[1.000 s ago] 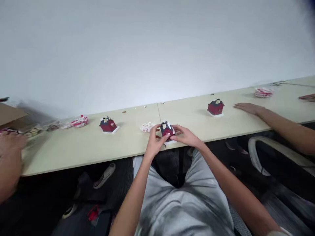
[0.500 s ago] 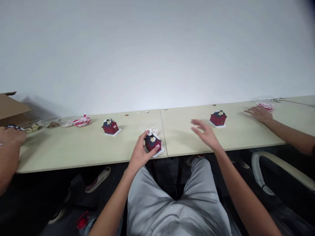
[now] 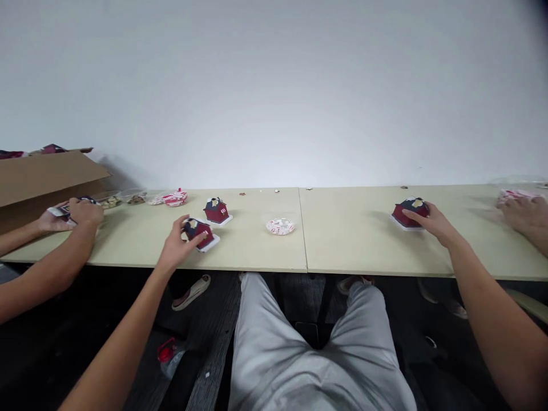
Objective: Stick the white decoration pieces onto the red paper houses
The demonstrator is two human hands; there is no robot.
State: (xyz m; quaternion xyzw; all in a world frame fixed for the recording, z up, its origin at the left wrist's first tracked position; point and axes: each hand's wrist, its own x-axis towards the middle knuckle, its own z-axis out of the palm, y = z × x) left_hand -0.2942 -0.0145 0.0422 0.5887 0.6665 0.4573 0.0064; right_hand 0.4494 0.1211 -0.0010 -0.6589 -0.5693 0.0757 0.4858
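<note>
The left hand (image 3: 176,246) has its grip closed on the near house (image 3: 197,232), just before the rear house (image 3: 216,211), desk (image 3: 351,240) contact unclear; positioning seems underway, and release would call for clearance. The right hand (image 3: 439,225) grips the right-side house (image 3: 410,216), most fingers hidden behind it.

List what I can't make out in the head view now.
Head view:
Held left house: left end, behind left hand.
Held right house: right end, behind right hand.
Red pieces, far right: partly under co-worker's hand.
Cardboard box: cut off by left edge.
Loose pieces by wall: too small.
</note>
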